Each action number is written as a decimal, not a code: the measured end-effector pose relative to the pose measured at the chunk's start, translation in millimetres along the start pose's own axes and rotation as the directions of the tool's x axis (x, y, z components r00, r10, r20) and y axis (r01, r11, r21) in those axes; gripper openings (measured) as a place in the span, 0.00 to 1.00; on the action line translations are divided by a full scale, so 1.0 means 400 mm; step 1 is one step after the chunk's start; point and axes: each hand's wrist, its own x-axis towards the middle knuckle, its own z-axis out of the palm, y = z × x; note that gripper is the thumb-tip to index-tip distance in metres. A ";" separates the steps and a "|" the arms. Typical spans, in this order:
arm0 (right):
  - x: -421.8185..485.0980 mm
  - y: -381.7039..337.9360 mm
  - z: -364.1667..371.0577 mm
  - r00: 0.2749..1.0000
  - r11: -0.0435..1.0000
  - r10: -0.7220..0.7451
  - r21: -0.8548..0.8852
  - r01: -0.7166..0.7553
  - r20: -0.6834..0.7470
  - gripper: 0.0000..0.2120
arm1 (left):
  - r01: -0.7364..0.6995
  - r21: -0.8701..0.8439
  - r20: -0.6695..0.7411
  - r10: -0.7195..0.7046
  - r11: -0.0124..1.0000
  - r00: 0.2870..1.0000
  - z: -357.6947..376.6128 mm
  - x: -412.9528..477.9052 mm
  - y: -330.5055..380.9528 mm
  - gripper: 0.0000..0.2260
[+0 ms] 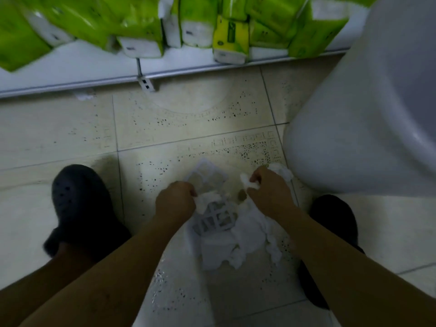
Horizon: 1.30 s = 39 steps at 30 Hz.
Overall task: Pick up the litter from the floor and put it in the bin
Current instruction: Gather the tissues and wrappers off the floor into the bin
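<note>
Low in the frame's centre, the left hand [175,200] pinches crumpled tissue [250,234] over the tipped white bin [213,218]; the right hand [267,188] clenches another wad. Gathering is under way, I judge; next, both handfuls go into the bin's mouth.

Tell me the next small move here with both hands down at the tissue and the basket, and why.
Probably drop the wad pinched in the right hand into the white lattice bin lying on its side between the feet. That hand is already closed on tissue, the bin sits right beside it, and the left hand grips tissue at its rim. More crumpled tissue lies on the tiles.
</note>
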 end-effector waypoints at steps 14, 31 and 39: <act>-0.328 -0.161 -0.362 0.972 0.979 -0.206 -0.026 0.204 -0.110 0.09 | -0.248 -0.286 -0.189 0.199 0.926 0.962 -0.326 -0.288 0.233 0.09; -0.452 0.002 -0.697 0.857 0.976 -0.006 0.183 0.117 -0.516 0.06 | -0.496 -0.109 -0.444 0.405 0.861 0.800 -0.432 -0.441 0.647 0.05; -0.379 0.081 -0.771 0.804 0.945 0.131 0.317 0.075 -0.580 0.12 | -0.493 -0.048 -0.434 0.426 0.869 0.794 -0.386 -0.324 0.862 0.07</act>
